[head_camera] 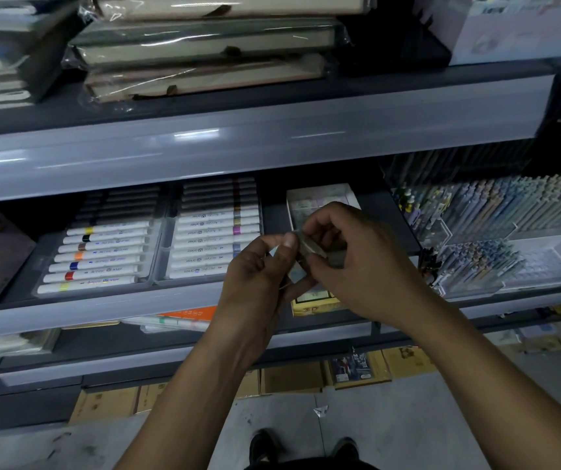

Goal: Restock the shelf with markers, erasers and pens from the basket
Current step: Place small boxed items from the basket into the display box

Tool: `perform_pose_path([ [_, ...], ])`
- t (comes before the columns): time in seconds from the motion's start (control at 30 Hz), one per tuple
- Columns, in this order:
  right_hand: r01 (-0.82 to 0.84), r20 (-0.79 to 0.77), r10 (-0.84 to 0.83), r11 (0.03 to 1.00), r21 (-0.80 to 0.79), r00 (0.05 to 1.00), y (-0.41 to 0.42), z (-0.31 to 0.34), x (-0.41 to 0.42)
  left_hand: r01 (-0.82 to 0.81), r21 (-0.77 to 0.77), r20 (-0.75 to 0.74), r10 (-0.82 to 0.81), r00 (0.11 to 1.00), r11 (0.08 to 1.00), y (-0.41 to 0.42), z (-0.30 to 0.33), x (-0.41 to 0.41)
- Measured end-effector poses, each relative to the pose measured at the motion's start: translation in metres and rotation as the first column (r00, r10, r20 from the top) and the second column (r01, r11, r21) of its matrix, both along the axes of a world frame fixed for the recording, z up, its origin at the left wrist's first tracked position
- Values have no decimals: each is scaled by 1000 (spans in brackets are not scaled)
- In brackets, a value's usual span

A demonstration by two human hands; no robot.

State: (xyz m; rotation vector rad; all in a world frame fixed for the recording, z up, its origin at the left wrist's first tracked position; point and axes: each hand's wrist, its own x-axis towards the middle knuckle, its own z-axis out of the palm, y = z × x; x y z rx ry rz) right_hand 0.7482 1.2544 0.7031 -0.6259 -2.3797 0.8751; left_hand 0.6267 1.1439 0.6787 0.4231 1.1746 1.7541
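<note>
Mostly shelving in view: grey metal shelf [224, 154] unit, several tiers, grey concrete floor [391, 432] below, dim light.

Top tier, 12 o'clock: stack of shrink-wrapped sketchbooks [204, 45], flat, spines facing out.

Middle tier, 9 o'clock of the hands: two clear trays of markers. Left marker tray [97, 256] and right marker tray [209, 239] both hold white barrels, long axis running left-right, colour bands visible (yellow, black, brown, orange, blue, red on the left set). Barrels read "Acrylic Marker"; text on the right tray appears upside down. Nothing else legible.

3 o'clock: clear tiered pen rack [496, 239], pens packed with ends pointing up and toward the camera. Labels too blurred to read.

Centre, just behind the hands: open white eraser box [323, 198] on the middle tier, front end hidden by the hands. Print on contents unreadable.

Lower tiers, 6–7 o'clock: orange pack [190, 313], cardboard boxes [292, 376] at floor level.

Left hand [258, 283] and right hand [360, 262] meet in front of the eraser box, both pinching one small wrapped eraser [309, 247]. Long axis roughly 10-to-4 o'clock. Left thumb on its upper left end, right fingers curled over its right end. Wrapper text unreadable.

Shoe tips [265, 446] at 6 o'clock.
</note>
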Motion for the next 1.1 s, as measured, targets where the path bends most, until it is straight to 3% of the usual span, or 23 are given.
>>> perform_pose_path([
  [0.2,16,35,-20,993,113,999,3,4,3,16,-49,-118,-22,993,999,-3,-5,-3],
  [0.53,-7,25,3,989,146,1000,6,-1,7,-63,-53,-300,44,953,997,-2,-9,-7],
  [0.77,-22,18,23,997,-70,1000,14,-7,16,-83,48,-603,95,792,995,-5,-6,-5],
  [0.93,-32,17,32,999,1,999,21,-11,19,-100,48,-705,105,701,994,-5,-4,-3],
  [1.1,-40,-47,35,994,-101,998,23,-10,19,-148,60,-762,141,632,987,-2,-6,-4],
])
